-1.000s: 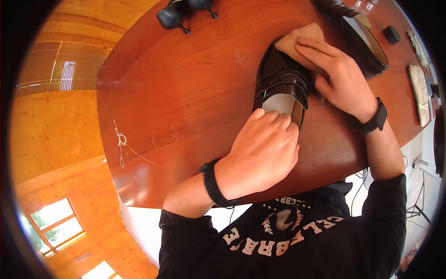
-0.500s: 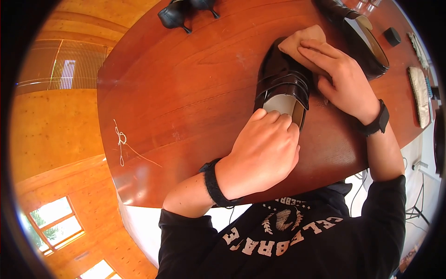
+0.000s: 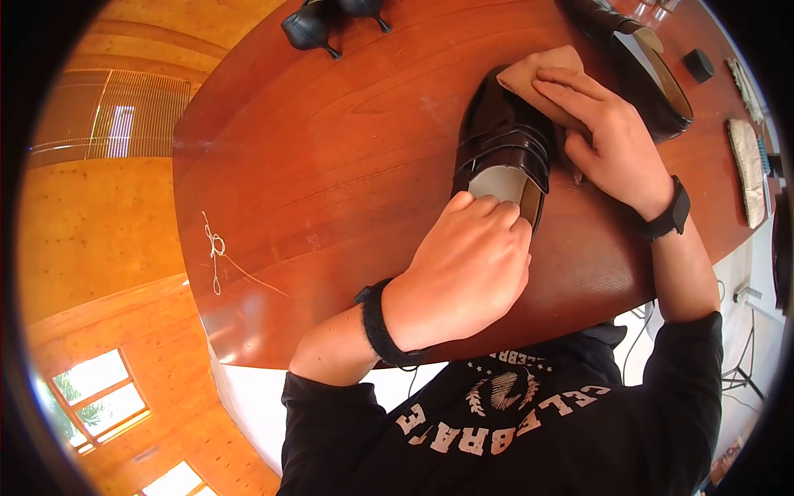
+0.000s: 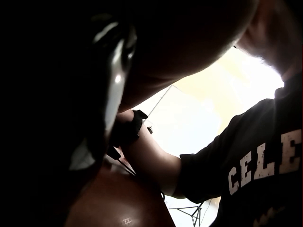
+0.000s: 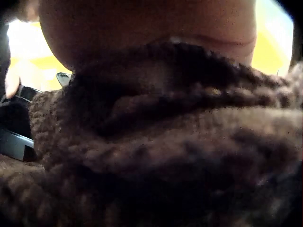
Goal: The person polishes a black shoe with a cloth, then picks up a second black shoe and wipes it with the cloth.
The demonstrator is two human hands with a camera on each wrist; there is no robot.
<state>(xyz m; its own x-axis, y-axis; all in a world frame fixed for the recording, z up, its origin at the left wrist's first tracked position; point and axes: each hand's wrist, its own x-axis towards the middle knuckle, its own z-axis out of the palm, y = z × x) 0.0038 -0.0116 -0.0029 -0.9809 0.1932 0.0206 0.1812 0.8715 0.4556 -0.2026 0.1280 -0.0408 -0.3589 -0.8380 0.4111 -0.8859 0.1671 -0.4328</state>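
A glossy dark loafer (image 3: 490, 112) rests on the table, its toe facing away in the head view. My left hand (image 3: 467, 269) grips its heel end, knuckles over the opening and fingertips hidden. At the toe's right side, my right hand (image 3: 610, 136) holds a folded tan cloth (image 3: 542, 73) against the upper, with the fingers stretched along the cloth and the thumb lower down. Thick folds of the cloth (image 5: 213, 132) fill the right wrist view, and part of the loafer (image 5: 16, 144) shows at its left. The left wrist view is mostly dark.
A second dark loafer (image 3: 653, 91) lies right of the cloth. Black high-heeled shoes (image 3: 310, 29) stand at the far edge. To the right are a small round black container (image 3: 698, 64) and a long beige pad (image 3: 747, 169). A loose string (image 3: 217, 248) lies at left on the table (image 3: 331, 165).
My right hand and the cloth have shifted slightly to the right along the toe. The left hand keeps its grip on the heel, and the loafer has hardly moved.
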